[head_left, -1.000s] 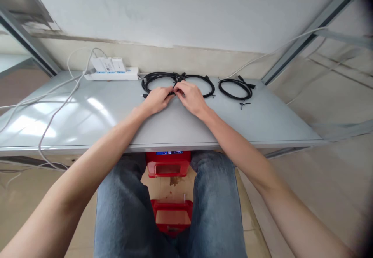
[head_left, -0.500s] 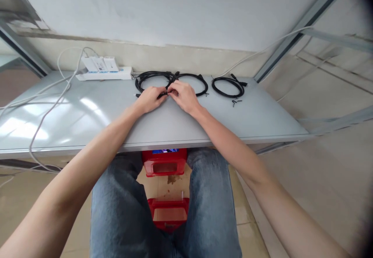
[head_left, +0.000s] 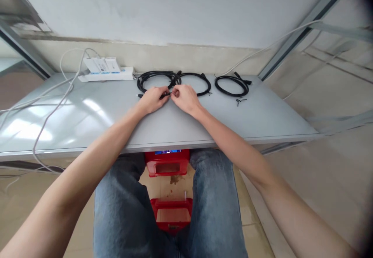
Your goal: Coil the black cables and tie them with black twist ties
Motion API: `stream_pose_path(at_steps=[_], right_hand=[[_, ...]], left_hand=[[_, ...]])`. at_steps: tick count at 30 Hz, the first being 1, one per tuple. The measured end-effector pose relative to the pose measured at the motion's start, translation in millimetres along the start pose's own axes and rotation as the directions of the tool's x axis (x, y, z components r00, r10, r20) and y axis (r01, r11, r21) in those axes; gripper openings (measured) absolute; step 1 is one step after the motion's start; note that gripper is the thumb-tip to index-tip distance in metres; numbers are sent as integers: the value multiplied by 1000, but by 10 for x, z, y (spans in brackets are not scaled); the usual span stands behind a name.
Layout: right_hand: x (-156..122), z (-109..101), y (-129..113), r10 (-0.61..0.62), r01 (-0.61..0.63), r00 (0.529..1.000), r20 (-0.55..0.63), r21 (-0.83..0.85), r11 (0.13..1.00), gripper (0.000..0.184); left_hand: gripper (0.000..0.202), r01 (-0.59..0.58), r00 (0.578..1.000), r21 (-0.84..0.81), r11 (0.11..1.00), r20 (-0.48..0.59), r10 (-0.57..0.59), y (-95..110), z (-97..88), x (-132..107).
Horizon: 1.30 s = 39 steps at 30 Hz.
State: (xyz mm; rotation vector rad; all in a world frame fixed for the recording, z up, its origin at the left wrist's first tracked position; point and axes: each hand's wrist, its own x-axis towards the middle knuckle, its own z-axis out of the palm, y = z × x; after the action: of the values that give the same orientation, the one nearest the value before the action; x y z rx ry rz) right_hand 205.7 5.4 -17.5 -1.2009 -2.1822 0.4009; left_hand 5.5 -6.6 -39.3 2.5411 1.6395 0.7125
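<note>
Hands are meeting at the far middle of the glossy grey desk (head_left: 87, 118), where the left hand (head_left: 153, 98) and the right hand (head_left: 185, 98) are lying knuckles up with fingertips nearly touching. Each grip is pinching closed on the near strand of a thin black coiled cable (head_left: 154, 74), whose loop is lying flat just beyond the fingers. A second black cable loop (head_left: 209, 84) is overlapping it on the right, and a third black coil (head_left: 233, 95) is sitting apart, farther right. A white power strip (head_left: 106, 76) loaded with white adapters (head_left: 101, 64) is resting by the wall at the far left, trailing white cords (head_left: 54, 112). Blue-jeaned legs (head_left: 215, 203) and red plastic stools (head_left: 167, 164) are showing below the desk.
</note>
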Motion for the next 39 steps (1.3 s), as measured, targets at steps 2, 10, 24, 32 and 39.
stream_pose_path(at_steps=[2,10,24,32,39], right_hand=[[17,15,17,31,-31,1000,-2,60,998,15],[20,-39,-6,248,-352,934,259,531,771,20],[11,-195,-99,298,-499,866,402,657,565,20],[-54,-134,-79,-40,40,999,20,-9,999,10],[-18,-237,26,-208,204,972,109,47,978,21]], left_hand=[[35,-3,1000,-8,1000,-7,3,7,-4,4],[36,0,1000,-44,999,2,0,47,-68,-3],[32,-103,995,69,992,24,101,127,-105,16],[39,-113,993,43,993,36,112,47,-88,11],[38,-72,996,-28,997,53,73,68,-92,8]])
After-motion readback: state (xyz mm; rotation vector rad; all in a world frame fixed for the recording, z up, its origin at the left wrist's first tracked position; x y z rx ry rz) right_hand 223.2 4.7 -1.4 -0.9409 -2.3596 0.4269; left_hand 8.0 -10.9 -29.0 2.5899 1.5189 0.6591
